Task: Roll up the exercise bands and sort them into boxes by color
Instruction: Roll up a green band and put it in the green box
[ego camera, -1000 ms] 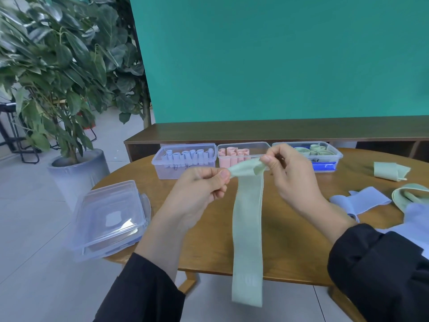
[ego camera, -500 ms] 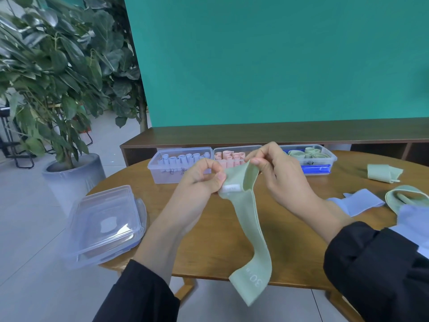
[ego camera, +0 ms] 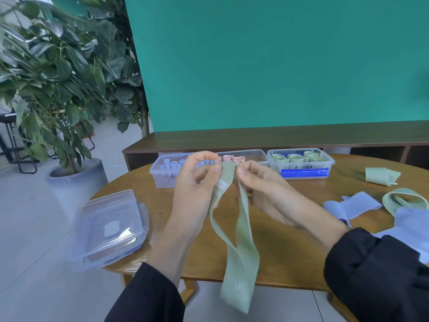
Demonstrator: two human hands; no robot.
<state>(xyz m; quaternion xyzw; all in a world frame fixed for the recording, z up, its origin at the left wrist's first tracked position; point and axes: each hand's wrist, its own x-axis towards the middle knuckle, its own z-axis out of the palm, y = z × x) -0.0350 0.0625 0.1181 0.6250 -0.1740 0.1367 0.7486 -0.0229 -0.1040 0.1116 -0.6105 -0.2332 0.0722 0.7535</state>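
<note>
While the stacked clear plastic lids (ego camera: 105, 225) sit at the left edge of the round wooden table (ego camera: 285, 249), the work goes on in mid-air above the tabletop. Next along, the left hand (ego camera: 197, 184) pinches the top of the pale green fabric exercise band (ego camera: 236, 247) between thumb and curled fingers, beside a small white tag. A second ago the band hung flat and straight from both hands; now its top end is folded over into a narrow fold and the tail has twisted and swung, so the first turn of the roll looks begun. Just to the right, the right hand (ego camera: 262, 187) pinches the same top edge, fingertips nearly touching the left thumb. Behind the hands stand three clear plastic boxes: the one with pale blue rolls (ego camera: 162, 173), the middle one with pink rolls (ego camera: 253, 155), and the one with green rolls (ego camera: 301, 162), where this band probably belongs. Farther right lie unrolled pieces: a folded green band (ego camera: 381, 176), a blue band (ego camera: 355, 202) and another green loop (ego camera: 405, 199), so sorting is far from finished.
</note>
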